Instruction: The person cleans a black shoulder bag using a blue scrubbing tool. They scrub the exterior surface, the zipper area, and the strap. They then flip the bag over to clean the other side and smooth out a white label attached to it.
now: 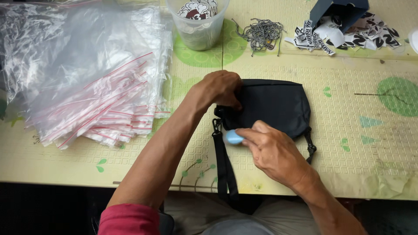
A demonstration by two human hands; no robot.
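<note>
A small black pouch bag (pixel 274 104) lies flat on the patterned mat (pixel 348 130), its black strap (pixel 225 165) trailing over the near edge. My left hand (pixel 220 89) presses down on the bag's left end, fingers curled over its corner. My right hand (pixel 272 150) is at the bag's near edge, pinching a small light-blue object (pixel 234 137) between thumb and fingers, its tip next to the strap clip (pixel 216 125).
A stack of clear zip bags with red seal lines (pixel 96 100) fills the left. At the back stand a clear plastic cup of stickers (pixel 198 19), a tangle of grey cords (pixel 260 32), loose black-and-white tags (pixel 348 35) and a dark blue box (pixel 339 11).
</note>
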